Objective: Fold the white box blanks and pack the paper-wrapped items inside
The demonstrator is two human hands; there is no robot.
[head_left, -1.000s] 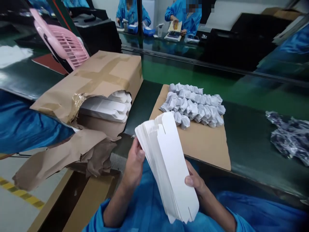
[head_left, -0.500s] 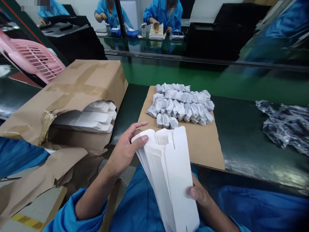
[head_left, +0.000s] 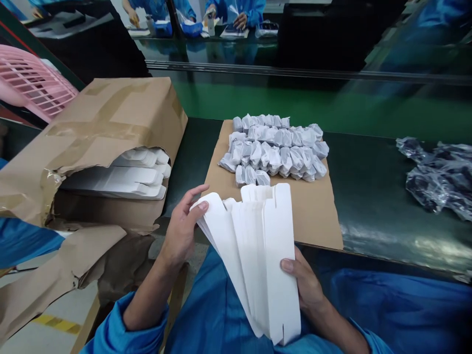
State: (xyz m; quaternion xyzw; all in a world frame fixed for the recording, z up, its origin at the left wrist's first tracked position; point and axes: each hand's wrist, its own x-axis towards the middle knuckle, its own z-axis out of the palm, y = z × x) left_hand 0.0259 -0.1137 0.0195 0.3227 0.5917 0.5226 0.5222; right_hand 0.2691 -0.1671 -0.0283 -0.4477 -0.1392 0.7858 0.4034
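A fanned stack of flat white folding cartons (head_left: 254, 255) is held above my lap, its upper end overlapping the front of a cardboard sheet (head_left: 317, 211). My left hand (head_left: 186, 221) pinches the upper left corner of the stack, thumb on top and index finger stretched out. On the right edge, my right hand (head_left: 304, 280) grips the stack with the thumb on its face and the other fingers hidden behind. Small items wrapped in pale paper (head_left: 276, 147) stand in rows on the cardboard sheet, just beyond the cartons.
At left, a torn-open brown cardboard box (head_left: 110, 118) holds more flat white cartons (head_left: 118, 179). Crumpled clear plastic (head_left: 438, 177) lies on the green table (head_left: 372, 196) at right. A pink fan (head_left: 33, 81) stands at far left. Across the bench, co-workers' hands (head_left: 240, 20) are busy.
The stack has spread wider, with several cartons leaning left under my left hand. My right hand sits higher along the stack's edge. The view has tipped downward slightly.
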